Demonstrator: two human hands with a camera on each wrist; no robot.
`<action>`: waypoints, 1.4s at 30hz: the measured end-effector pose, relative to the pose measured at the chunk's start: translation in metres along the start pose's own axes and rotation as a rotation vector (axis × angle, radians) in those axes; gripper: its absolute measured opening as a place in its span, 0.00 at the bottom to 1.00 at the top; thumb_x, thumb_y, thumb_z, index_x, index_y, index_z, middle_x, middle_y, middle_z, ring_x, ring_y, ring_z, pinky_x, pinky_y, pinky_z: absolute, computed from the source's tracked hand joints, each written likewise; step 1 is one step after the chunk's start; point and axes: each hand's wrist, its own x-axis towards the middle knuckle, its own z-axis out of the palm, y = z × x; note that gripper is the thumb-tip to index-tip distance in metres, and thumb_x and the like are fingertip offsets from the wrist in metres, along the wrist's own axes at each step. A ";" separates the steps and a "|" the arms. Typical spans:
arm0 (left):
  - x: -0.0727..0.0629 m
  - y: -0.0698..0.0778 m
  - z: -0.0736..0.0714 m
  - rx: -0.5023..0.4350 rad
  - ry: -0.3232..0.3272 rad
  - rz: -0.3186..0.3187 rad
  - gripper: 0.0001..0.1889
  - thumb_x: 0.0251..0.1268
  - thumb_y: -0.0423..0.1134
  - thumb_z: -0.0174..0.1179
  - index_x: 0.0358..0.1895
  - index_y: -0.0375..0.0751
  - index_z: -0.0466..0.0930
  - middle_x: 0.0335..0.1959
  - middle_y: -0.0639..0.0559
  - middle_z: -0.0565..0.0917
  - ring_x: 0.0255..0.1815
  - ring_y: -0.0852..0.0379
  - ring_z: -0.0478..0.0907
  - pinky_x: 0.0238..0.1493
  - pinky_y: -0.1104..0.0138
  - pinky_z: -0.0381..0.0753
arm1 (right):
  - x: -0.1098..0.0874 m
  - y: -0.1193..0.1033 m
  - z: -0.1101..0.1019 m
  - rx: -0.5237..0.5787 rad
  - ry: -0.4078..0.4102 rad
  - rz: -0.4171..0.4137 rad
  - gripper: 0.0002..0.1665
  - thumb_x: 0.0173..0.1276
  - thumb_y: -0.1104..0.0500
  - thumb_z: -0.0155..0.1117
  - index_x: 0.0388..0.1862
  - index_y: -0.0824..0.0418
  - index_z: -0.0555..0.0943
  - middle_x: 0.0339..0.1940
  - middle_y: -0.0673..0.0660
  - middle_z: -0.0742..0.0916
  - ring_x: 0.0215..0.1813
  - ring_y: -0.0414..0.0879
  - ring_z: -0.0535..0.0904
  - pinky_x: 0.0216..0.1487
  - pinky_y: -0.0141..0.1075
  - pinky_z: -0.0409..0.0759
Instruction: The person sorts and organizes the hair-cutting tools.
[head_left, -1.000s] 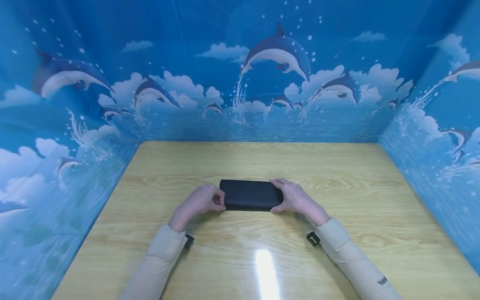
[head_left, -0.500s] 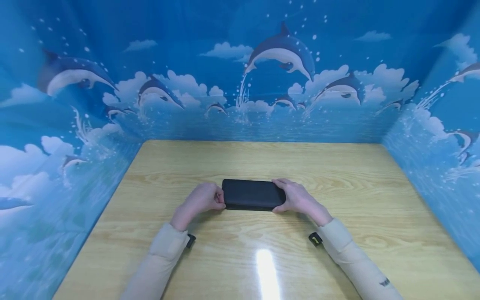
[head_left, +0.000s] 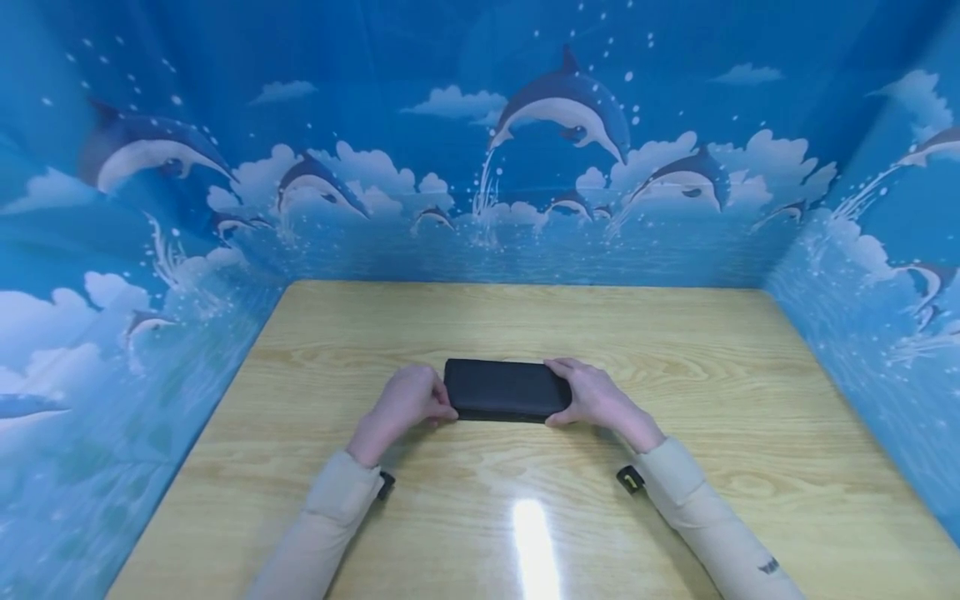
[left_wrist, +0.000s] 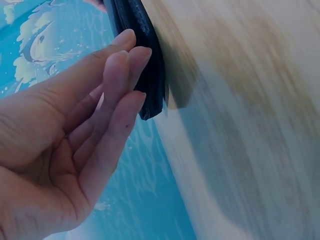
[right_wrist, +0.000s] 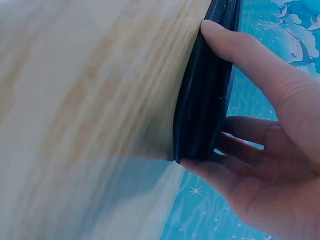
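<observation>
A flat black zippered case [head_left: 508,387] lies on the wooden table in the head view, its long side facing the person. Its zipper [right_wrist: 206,107] runs along the narrow edge in the right wrist view. The right hand [head_left: 596,396] grips the right end, thumb on the front edge and fingers round the far side. At the left front corner is the left hand [head_left: 411,398], fingers bent and thumb close to the fingertips. In the left wrist view the left fingertips [left_wrist: 141,55] meet at the case's zipped edge; whether a zipper pull sits between them is hidden.
The pale wood-grain table [head_left: 525,325] spreads around the case. A blue dolphin-print curtain [head_left: 510,242] borders its back and sides. Glare [head_left: 536,542] shows on the table in front of the case.
The left hand's fingertips have shifted slightly right along the case's front left corner. The right hand keeps its grip, and the case stays in place; the head view has shifted slightly.
</observation>
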 end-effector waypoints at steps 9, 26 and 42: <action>0.001 -0.013 0.002 0.022 0.010 0.103 0.11 0.51 0.41 0.79 0.19 0.52 0.85 0.18 0.64 0.82 0.21 0.67 0.76 0.32 0.68 0.79 | 0.001 0.001 0.002 0.004 0.004 -0.009 0.59 0.52 0.47 0.84 0.77 0.65 0.64 0.75 0.69 0.70 0.71 0.68 0.69 0.68 0.61 0.71; 0.005 -0.022 -0.007 -0.016 -0.073 0.155 0.12 0.55 0.39 0.76 0.21 0.49 0.82 0.22 0.64 0.83 0.23 0.68 0.75 0.33 0.68 0.78 | 0.000 0.001 0.001 0.005 0.013 -0.018 0.59 0.52 0.47 0.84 0.77 0.65 0.64 0.75 0.69 0.71 0.71 0.68 0.69 0.68 0.61 0.71; 0.010 -0.034 -0.013 -0.101 -0.084 0.130 0.10 0.57 0.38 0.75 0.22 0.47 0.84 0.21 0.62 0.82 0.21 0.64 0.75 0.33 0.68 0.77 | 0.000 0.004 0.002 0.002 0.019 -0.014 0.59 0.52 0.48 0.84 0.77 0.64 0.65 0.75 0.68 0.71 0.70 0.68 0.70 0.67 0.61 0.71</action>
